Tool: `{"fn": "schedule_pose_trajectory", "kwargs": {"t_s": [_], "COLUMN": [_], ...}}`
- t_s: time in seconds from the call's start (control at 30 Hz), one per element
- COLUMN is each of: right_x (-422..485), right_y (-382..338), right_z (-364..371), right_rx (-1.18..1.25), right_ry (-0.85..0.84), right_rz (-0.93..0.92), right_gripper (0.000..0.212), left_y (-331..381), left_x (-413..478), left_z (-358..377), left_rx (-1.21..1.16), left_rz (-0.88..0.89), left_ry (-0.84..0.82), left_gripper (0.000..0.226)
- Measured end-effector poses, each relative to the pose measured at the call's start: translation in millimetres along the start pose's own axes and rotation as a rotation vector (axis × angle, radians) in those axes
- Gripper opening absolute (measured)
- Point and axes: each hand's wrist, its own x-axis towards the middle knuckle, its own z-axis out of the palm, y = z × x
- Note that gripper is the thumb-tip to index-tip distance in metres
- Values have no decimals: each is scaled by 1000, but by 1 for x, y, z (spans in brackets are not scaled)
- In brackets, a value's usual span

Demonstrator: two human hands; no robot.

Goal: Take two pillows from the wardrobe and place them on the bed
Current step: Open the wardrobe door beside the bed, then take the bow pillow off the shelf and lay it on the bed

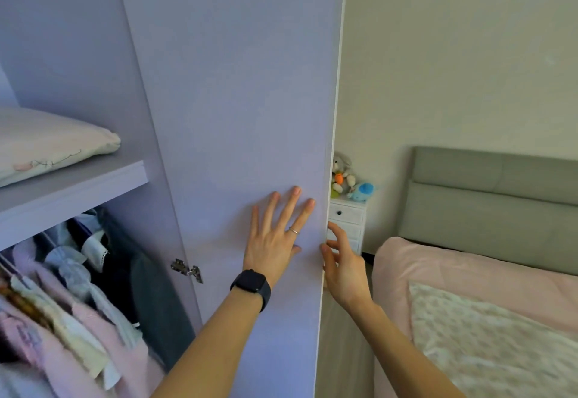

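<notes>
Head view: hands (275, 241) (344, 267) on wardrobe door (237, 100).

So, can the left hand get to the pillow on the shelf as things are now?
Probably yes. The door stands open, the left hand lies flat on it holding nothing, and nothing shows between it and the pillow on the shelf.

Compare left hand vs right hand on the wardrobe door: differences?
The left hand lies flat, fingers spread, on the inner face of the wardrobe door; right hand curls its fingers at that door's edge. The left hand has a ring and a watch; right hand shows neither. Both touch the door.
</notes>
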Motion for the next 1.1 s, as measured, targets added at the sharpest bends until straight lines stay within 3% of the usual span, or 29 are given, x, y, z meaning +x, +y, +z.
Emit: {"fn": "schedule_pose_trajectory", "kwargs": {"t_s": [0.27,0.4,0.63,0.83,1.1], "right_x": [-3,-53,-100,-98,-16], "right_y": [-10,-17,-42,-115,-255], "right_z": [-6,6,86,160,241], "right_rx": [7,115,114,149,216], "right_ry": [23,84,-227,-440,-475], "right_rz": [61,23,-215,-487,-788], "right_gripper": [45,41,31,32,38], "left_y": [6,-15,-91,-149,-256], "left_x": [-2,-46,-152,-223,-208], "left_z": [-5,-13,-51,-120,-243], "left_rx": [-86,-208,-261,-82,281], "left_rz": [-37,-118,-521,-708,-802], "left_ry": [12,12,-87,-45,128], "left_gripper": [109,82,55,47,51]}}
